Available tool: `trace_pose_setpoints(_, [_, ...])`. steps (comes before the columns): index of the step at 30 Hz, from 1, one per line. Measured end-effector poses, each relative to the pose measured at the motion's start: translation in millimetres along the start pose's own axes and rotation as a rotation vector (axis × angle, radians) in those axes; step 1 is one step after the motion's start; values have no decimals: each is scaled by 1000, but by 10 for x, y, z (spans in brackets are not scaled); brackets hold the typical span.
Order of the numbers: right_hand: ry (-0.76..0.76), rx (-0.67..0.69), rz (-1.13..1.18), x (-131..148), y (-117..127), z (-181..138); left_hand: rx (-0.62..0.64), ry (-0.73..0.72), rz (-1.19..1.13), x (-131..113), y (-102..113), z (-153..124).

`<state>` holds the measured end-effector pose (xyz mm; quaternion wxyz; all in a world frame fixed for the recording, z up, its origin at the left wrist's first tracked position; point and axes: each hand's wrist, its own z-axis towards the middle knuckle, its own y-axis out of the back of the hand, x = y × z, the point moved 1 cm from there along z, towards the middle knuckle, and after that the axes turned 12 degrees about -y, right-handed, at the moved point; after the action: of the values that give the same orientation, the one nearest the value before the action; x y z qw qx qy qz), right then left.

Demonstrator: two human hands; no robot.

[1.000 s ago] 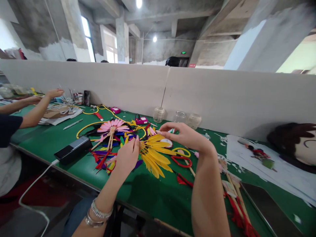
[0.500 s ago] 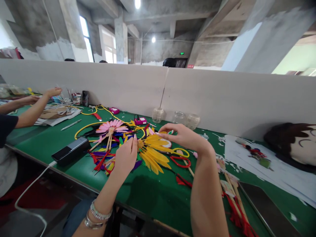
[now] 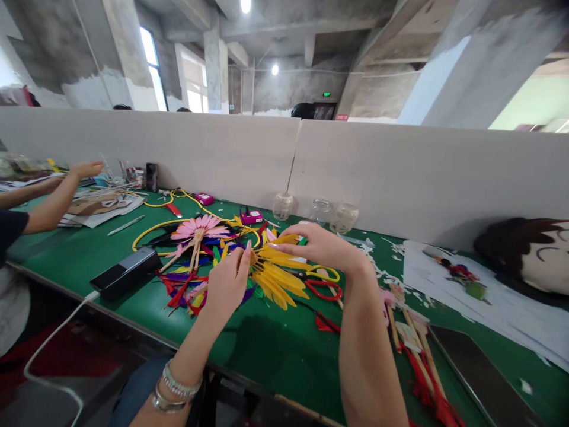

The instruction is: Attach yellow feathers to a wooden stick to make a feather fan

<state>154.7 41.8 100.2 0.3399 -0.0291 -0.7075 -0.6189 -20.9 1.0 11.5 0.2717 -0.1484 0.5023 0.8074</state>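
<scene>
A fan of yellow feathers [image 3: 280,279] is spread above the green table. My left hand [image 3: 229,279] pinches it at the narrow end where the feathers meet. My right hand [image 3: 317,243] is bent over the fan's upper edge, its thumb and fingers closed on an upper yellow feather. To the left lies a pink feather fan [image 3: 200,231] with wooden sticks, on a heap of coloured feathers and red tassels [image 3: 178,293]. Scissors with red and yellow handles [image 3: 326,289] lie just right of the yellow fan, partly behind my right forearm.
A black power bank [image 3: 127,273] with a white cable lies at left. Glass jars [image 3: 344,218] stand along the white partition [image 3: 400,178]. At right are tasselled sticks [image 3: 420,350], a dark phone [image 3: 480,373] and paper [image 3: 498,308]. Another person's arms [image 3: 53,207] are at far left.
My right hand has shifted a little left and down along the upper feathers, its fingers now nearer the fan's base. My left hand keeps its pinch. The other person's raised hand has moved slightly left.
</scene>
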Motion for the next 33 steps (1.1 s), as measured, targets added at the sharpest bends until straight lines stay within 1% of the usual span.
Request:
trace_pose_setpoints(5, [33, 44, 18, 71, -122, 81, -2, -9, 1, -5, -2, -5])
trace_pose_setpoints(9, [64, 88, 69, 142, -175, 88, -33, -12, -14, 8, 1, -13])
trace_pose_setpoints(13, [158, 124, 69, 197, -186, 86, -79, -31, -17, 26, 8, -19])
trace_pose_setpoints(16, [211, 109, 39, 204, -194, 97, -88, -34, -32, 31, 7, -16])
trace_pose_setpoints(22, [250, 64, -57, 183, -221, 121, -80, -4, -93, 24, -20, -5])
trace_pose_setpoints(29, [276, 61, -92, 144, -244, 158, -130, 30, -164, 45, -80, 5])
trace_pose_setpoints(33, [287, 36, -134, 129, -261, 184, -155, 30, -153, 71, -104, 9])
